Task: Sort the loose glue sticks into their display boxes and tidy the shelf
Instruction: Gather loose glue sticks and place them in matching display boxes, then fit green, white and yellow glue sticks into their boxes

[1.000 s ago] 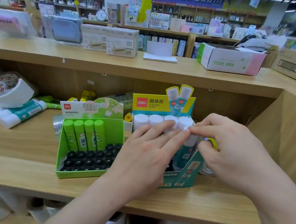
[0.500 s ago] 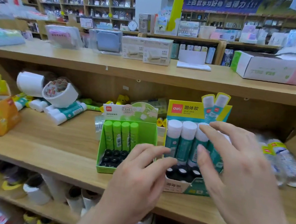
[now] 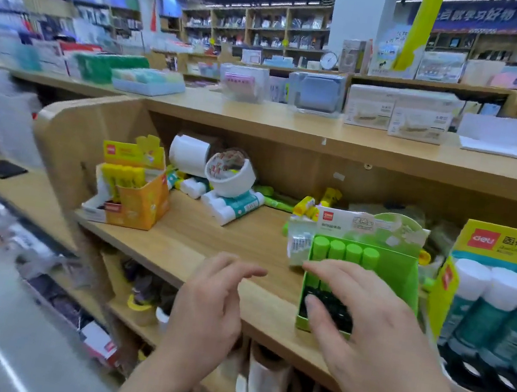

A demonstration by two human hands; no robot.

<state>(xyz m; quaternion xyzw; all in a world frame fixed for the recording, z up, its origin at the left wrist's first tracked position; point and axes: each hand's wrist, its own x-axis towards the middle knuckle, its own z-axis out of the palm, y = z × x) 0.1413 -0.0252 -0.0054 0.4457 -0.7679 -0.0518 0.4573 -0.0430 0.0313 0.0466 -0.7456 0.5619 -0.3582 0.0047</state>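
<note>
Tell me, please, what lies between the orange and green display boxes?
In the head view, bare shelf board at the front; farther back, a white tape roll resting on loose white-capped glue sticks.

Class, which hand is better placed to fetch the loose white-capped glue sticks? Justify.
Left: the left hand hovers empty, nearer the loose glue sticks; the right hand covers the green box.

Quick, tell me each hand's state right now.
Left hand: open, fingers relaxed, holding nothing.
Right hand: open, fingers spread in front of the green glue stick display box, gripping nothing.
</note>
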